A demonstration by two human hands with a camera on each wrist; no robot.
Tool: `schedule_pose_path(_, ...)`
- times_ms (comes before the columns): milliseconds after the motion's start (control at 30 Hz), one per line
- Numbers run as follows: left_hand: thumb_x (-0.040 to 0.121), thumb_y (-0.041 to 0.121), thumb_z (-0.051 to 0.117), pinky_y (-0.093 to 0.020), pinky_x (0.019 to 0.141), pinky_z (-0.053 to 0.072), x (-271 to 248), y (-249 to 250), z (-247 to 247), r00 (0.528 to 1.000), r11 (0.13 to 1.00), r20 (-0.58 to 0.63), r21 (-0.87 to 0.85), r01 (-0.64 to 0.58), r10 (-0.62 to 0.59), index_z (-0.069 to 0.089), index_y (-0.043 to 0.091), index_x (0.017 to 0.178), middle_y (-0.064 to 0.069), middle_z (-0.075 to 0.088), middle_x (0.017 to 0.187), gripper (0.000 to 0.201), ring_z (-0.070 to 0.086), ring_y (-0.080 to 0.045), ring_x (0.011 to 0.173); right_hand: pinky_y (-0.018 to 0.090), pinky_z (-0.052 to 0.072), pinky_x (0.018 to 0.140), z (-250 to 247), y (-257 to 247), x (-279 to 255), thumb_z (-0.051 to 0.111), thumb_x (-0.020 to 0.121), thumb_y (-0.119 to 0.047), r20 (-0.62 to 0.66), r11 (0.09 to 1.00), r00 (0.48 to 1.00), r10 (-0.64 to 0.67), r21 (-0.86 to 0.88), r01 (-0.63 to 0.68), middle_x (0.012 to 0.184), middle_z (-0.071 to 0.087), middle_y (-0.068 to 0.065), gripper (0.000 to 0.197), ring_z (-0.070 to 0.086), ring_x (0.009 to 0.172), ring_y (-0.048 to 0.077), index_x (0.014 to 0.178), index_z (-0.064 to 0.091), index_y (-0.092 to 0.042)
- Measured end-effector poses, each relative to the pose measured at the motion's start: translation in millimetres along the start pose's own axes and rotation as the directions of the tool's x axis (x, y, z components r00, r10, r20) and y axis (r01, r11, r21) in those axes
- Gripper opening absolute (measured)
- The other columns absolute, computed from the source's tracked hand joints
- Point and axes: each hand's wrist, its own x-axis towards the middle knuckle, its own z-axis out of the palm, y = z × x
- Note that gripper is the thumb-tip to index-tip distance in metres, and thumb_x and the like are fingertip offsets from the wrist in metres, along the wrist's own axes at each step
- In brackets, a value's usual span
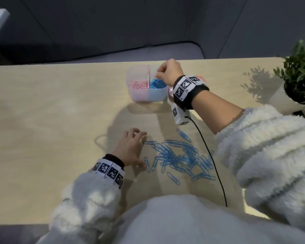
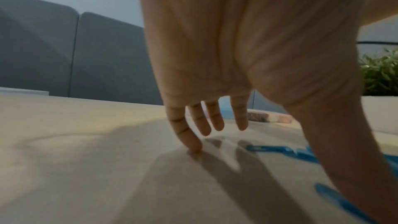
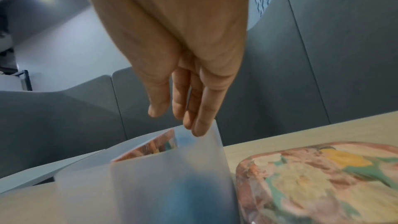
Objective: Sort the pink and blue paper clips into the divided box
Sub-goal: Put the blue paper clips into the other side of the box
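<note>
A translucent divided box [image 1: 157,95] stands at the far middle of the table. Its left compartment holds pink paper clips [image 1: 138,84], its right one blue paper clips [image 1: 158,84]. My right hand [image 1: 167,72] hovers over the blue compartment, fingers pointing down. In the right wrist view the right hand [image 3: 178,113] has loose, nearly straight fingers just above the box wall [image 3: 172,185], and I see nothing between them. A pile of several blue clips [image 1: 180,159] lies near me. My left hand [image 1: 132,147] rests beside it, fingers spread; one fingertip [image 2: 194,147] touches the table.
A floral-patterned flat object [image 3: 318,181] lies right of the box. A black cable [image 1: 209,155] runs along the pile's right side. A potted plant [image 1: 301,76] stands at the table's far right corner. Bare tabletop [image 1: 51,129] stretches left.
</note>
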Motion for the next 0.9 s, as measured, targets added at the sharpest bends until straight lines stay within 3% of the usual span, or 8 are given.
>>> schedule_pose_path(233,0.053,0.040,0.084,-0.034,0.101,0.034,5,1,4,0.999,0.998,-0.027,-0.042,-0.045,0.043,0.041,0.021,0.132,-0.006,0.037,0.132,0.092,0.033,-0.026,0.118,0.030,0.048,0.072,-13,11,-48,0.060,0.081,-0.010,-0.055,0.991,0.993,-0.108,0.077,0.112,0.079,0.066,0.015,0.010,0.056,0.071,0.018,0.077,0.068,-0.004)
schedule_pose_path(333,0.052,0.041,0.084,-0.034,0.100,0.035,8,3,4,0.997,0.996,-0.023,-0.047,-0.070,0.069,0.042,0.022,0.131,-0.005,0.037,0.130,0.092,0.033,-0.026,0.117,0.020,0.043,0.058,-5,34,-103,0.063,0.082,-0.011,0.315,0.996,0.946,-0.080,-0.020,0.091,0.077,0.062,0.012,0.008,0.051,0.060,0.012,0.081,0.068,-0.005)
schedule_pose_path(400,0.053,0.041,0.084,-0.033,0.100,0.035,10,6,4,0.997,0.996,-0.015,-0.048,-0.080,0.079,0.043,0.022,0.131,-0.005,0.037,0.129,0.090,0.033,-0.024,0.117,0.023,0.045,0.069,7,55,-135,0.070,0.079,-0.023,0.494,0.982,0.869,-0.002,-0.162,0.094,0.095,0.066,0.010,0.023,0.056,0.077,0.017,0.092,0.066,-0.005)
schedule_pose_path(533,0.057,0.040,0.082,-0.033,0.098,0.038,14,20,10,0.994,0.993,-0.017,-0.051,-0.105,0.105,0.049,0.021,0.124,-0.004,0.040,0.124,0.077,0.035,-0.023,0.114,0.035,0.045,0.083,29,78,-173,0.076,0.064,-0.052,0.499,0.914,0.866,0.010,-0.355,0.194,0.106,0.050,0.005,0.060,0.047,0.097,0.022,0.103,0.055,-0.012)
schedule_pose_path(600,0.062,0.034,0.081,-0.034,0.095,0.040,18,26,13,0.992,0.990,-0.036,-0.071,-0.119,0.117,0.053,0.018,0.119,-0.005,0.044,0.120,0.065,0.038,-0.023,0.109,0.037,0.043,0.086,38,81,-180,0.077,0.064,-0.046,0.503,0.891,0.863,-0.040,-0.372,0.259,0.109,0.048,0.007,0.060,0.044,0.102,0.025,0.107,0.053,-0.011)
schedule_pose_path(733,0.076,0.022,0.070,-0.032,0.090,0.038,25,29,12,0.990,0.990,-0.078,-0.075,-0.121,0.116,0.058,0.012,0.111,-0.009,0.050,0.114,0.038,0.047,-0.029,0.108,0.038,0.041,0.088,39,78,-175,0.065,0.081,-0.019,0.471,0.909,0.878,-0.084,-0.324,0.261,0.109,0.052,0.013,0.028,0.049,0.106,0.032,0.106,0.056,-0.008)
schedule_pose_path(800,0.077,0.029,0.070,-0.033,0.093,0.039,22,25,11,0.991,0.990,-0.072,-0.071,-0.122,0.116,0.055,0.013,0.116,-0.009,0.050,0.116,0.045,0.047,-0.028,0.109,0.035,0.040,0.087,33,81,-172,0.062,0.085,-0.019,0.460,0.931,0.884,-0.079,-0.282,0.231,0.109,0.054,0.013,0.026,0.051,0.105,0.030,0.108,0.057,-0.007)
schedule_pose_path(900,0.062,0.056,0.074,-0.035,0.099,0.038,9,23,13,0.991,0.992,-0.045,-0.011,-0.127,0.126,0.044,0.015,0.130,-0.007,0.045,0.123,0.085,0.041,-0.025,0.113,0.032,0.041,0.087,24,87,-175,0.067,0.082,-0.032,0.414,0.935,0.907,-0.078,-0.284,0.211,0.114,0.054,0.010,0.043,0.051,0.107,0.026,0.115,0.055,-0.008)
